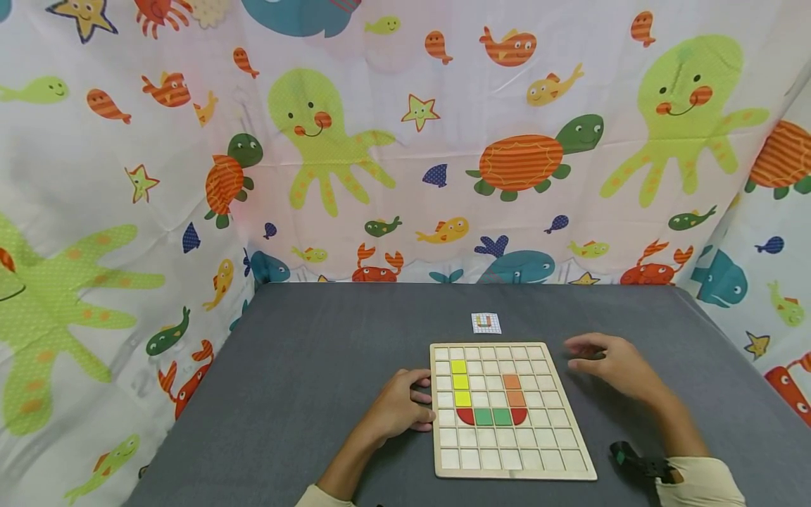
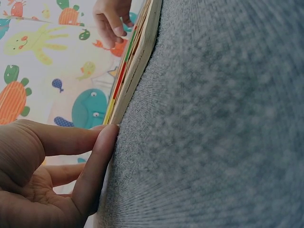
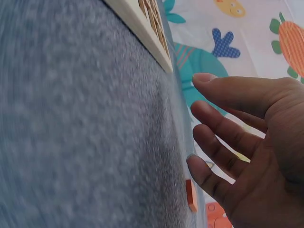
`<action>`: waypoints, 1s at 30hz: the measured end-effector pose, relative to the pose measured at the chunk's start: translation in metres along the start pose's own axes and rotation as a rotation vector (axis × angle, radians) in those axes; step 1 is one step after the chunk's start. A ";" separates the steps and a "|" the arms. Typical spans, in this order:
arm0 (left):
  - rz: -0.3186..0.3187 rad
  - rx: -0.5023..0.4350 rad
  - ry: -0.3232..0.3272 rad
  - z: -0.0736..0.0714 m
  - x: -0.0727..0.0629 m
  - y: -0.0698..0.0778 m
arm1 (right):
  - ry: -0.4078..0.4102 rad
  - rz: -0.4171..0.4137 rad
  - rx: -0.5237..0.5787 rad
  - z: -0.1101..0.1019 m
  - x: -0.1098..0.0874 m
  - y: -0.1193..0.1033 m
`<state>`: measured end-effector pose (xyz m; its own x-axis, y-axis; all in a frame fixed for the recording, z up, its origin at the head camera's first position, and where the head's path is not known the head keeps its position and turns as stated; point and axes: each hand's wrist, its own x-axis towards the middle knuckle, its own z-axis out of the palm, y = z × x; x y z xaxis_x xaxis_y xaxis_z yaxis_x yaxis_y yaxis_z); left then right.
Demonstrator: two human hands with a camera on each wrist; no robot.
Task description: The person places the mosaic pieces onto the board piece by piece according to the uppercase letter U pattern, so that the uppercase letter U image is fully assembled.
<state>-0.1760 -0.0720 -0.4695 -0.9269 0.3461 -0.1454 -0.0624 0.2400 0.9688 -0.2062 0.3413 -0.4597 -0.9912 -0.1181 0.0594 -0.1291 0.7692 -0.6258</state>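
Observation:
A wooden grid board [image 1: 516,474] lies flat on the table, its cells mostly pale. Three yellow squares [image 1: 461,382], two green squares [image 1: 492,417], two red rounded pieces [image 1: 465,416] and two orange squares [image 1: 514,389] form a U on it. My left hand [image 1: 398,407] holds the board's left edge; in the left wrist view, thumb and index fingertips meet there. To the right of the board, my right hand [image 1: 614,362] hovers with relaxed, slightly bent fingers, holding nothing. Below those fingers, the right wrist view shows an orange piece [image 3: 191,194] on the table.
Behind the board lies a small card [image 1: 486,323] printed with a U shape on a grid. The grey tabletop [image 1: 304,373] ends at a hanging curtain [image 1: 418,162] with sea animals at the back and sides. A black strap [image 1: 640,461] is on my right wrist.

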 end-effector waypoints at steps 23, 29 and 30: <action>0.002 0.000 -0.006 0.000 -0.001 -0.001 | 0.090 0.060 -0.052 -0.023 -0.010 0.038; -0.002 0.005 -0.005 0.000 0.000 -0.001 | 0.095 0.077 -0.055 -0.026 -0.012 0.048; -0.002 0.005 -0.006 0.000 0.000 -0.001 | 0.096 0.079 -0.058 -0.026 -0.013 0.049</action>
<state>-0.1757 -0.0727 -0.4704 -0.9246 0.3508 -0.1482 -0.0619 0.2455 0.9674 -0.2008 0.3969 -0.4706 -0.9961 0.0031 0.0877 -0.0490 0.8089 -0.5858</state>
